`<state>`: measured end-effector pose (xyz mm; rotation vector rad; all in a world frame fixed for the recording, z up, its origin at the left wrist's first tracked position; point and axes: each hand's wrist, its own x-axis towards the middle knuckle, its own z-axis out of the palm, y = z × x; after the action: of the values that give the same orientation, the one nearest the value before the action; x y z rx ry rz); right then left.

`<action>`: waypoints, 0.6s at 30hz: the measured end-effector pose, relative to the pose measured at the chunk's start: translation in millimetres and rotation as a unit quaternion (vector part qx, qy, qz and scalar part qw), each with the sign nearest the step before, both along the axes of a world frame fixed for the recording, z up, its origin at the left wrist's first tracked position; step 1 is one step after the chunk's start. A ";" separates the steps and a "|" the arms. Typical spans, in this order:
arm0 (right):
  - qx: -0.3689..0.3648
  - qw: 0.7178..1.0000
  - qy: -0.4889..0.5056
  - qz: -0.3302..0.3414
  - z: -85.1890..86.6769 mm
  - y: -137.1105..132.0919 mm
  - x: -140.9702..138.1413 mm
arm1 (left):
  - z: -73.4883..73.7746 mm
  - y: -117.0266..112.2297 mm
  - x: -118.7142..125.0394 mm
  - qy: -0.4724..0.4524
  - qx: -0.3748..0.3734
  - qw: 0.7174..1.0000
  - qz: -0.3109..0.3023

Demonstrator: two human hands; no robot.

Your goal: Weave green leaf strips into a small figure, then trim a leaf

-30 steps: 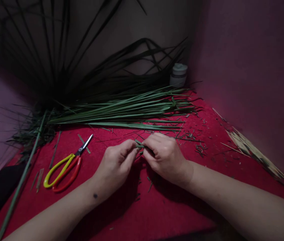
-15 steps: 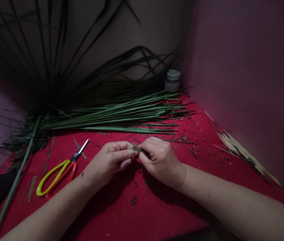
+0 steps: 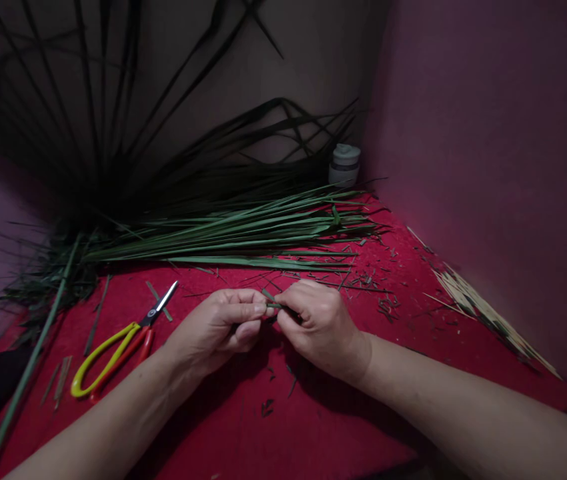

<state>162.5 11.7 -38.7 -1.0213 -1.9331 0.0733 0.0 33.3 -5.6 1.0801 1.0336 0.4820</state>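
A small folded piece of green leaf strip (image 3: 272,300) is pinched between both hands just above the red cloth (image 3: 313,427). My left hand (image 3: 218,330) grips its left end with thumb and forefinger, the other fingers curled under. My right hand (image 3: 316,323) is closed on its right end, knuckles up. Most of the strip is hidden inside the fingers.
Scissors (image 3: 118,340) with yellow and red handles lie to the left of my left hand. A pile of long green leaves (image 3: 223,230) lies behind the hands. A white jar (image 3: 344,165) stands in the back corner. Pale sticks (image 3: 483,313) lean by the right wall. Leaf scraps litter the cloth.
My left fingers have curled tighter round the strip's end. The view has shifted slightly, and both hands stay together at the same spot.
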 end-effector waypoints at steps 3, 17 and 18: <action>0.005 1.000 -0.010 0.001 -0.7 0.3 0.3 | 0.8 1.4 -1.4 0.000 0.008 1.000 -0.010; -0.017 1.000 -0.002 0.021 -3.4 -0.3 0.9 | -2.8 -6.7 0.9 0.084 0.110 0.990 0.003; -0.010 1.000 -0.003 0.022 -3.1 -0.6 0.9 | -1.6 -3.0 0.4 0.043 0.037 0.998 0.000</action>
<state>163.4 11.2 -41.8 -0.9929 -1.9651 0.1156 0.4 30.3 -7.3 1.1752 1.0975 0.4814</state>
